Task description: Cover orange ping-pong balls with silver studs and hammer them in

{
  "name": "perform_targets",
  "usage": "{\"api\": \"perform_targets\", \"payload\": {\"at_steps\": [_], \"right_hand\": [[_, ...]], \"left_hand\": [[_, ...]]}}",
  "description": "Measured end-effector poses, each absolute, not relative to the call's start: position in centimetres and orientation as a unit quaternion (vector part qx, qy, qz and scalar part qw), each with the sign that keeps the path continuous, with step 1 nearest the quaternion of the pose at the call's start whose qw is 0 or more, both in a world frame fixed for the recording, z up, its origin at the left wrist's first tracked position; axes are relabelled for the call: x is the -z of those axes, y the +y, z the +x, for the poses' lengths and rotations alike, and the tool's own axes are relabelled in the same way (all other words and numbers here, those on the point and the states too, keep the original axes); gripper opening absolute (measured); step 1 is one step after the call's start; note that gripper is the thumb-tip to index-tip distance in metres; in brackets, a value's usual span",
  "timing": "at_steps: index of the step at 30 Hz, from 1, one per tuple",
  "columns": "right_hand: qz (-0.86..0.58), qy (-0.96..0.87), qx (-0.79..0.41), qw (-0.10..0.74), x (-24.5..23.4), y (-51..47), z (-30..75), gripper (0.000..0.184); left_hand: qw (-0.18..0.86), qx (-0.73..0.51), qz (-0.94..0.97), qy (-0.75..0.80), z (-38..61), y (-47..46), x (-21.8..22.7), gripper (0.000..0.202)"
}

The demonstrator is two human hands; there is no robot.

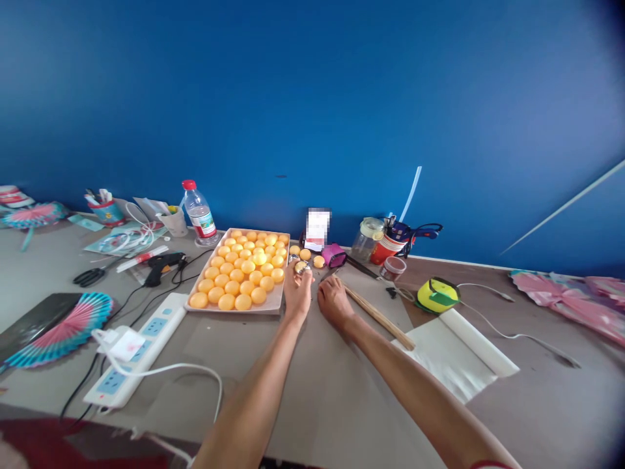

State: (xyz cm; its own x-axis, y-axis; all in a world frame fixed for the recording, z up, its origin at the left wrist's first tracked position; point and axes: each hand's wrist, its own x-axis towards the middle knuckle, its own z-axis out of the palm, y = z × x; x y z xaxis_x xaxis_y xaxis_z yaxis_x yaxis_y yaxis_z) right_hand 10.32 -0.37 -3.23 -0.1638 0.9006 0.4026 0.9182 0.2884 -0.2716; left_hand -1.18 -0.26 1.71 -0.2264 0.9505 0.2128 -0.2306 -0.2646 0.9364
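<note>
My left hand (297,290) curls round an orange ball (301,267) by the tray (276,299). My right hand (334,301) bends beside the stick (377,313); I can't tell if it holds anything. I'm likely steadying the ball; moving it needs a gentle grip.

The silvery wrapping (307,268) is glinting like crumpled foil. The orange balls (234,274) are showing smooth, plastic-looking surfaces. The bottle (198,212) is gleaming as clear plastic, the sticks (379,316) are looking like bare wood, and the table (332,391) is appearing smooth and matt.
</note>
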Motion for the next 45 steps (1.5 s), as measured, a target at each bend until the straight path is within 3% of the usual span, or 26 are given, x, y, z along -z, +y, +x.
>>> {"api": "perform_targets", "payload": {"at_steps": [4,8,14,20,29,37,45], "right_hand": [[-0.600,-0.756,0.010,0.262,2.8,-1.1,10.2,0.020],[-0.574,-0.786,-0.012,0.228,1.8,-2.4,9.1,0.033],[-0.600,-0.777,-0.021,0.188,1.7,-2.0,8.3,0.020],[-0.610,-0.756,-0.016,0.237,2.3,-1.8,9.3,0.014],[-0.601,-0.684,-0.166,0.379,0.5,-0.9,13.9,0.016],[-0.622,-0.758,-0.047,0.190,1.0,-2.6,13.3,0.019],[-0.607,-0.757,-0.048,0.237,1.7,-2.6,13.6,0.015]], "left_hand": [[0.451,-0.661,0.439,0.409,-1.1,-0.4,-1.8,0.033],[0.454,-0.657,0.439,0.412,-1.0,-0.2,-1.5,0.035],[0.442,-0.653,0.446,0.424,-1.2,0.2,-0.9,0.035],[0.439,-0.643,0.453,0.434,-1.3,0.5,-0.6,0.033],[0.482,-0.613,0.445,0.440,-0.8,1.0,-0.1,0.040],[0.524,-0.587,0.444,0.427,-0.6,1.2,0.9,0.038],[0.580,-0.563,0.425,0.407,-0.1,0.6,0.9,0.037]]}}
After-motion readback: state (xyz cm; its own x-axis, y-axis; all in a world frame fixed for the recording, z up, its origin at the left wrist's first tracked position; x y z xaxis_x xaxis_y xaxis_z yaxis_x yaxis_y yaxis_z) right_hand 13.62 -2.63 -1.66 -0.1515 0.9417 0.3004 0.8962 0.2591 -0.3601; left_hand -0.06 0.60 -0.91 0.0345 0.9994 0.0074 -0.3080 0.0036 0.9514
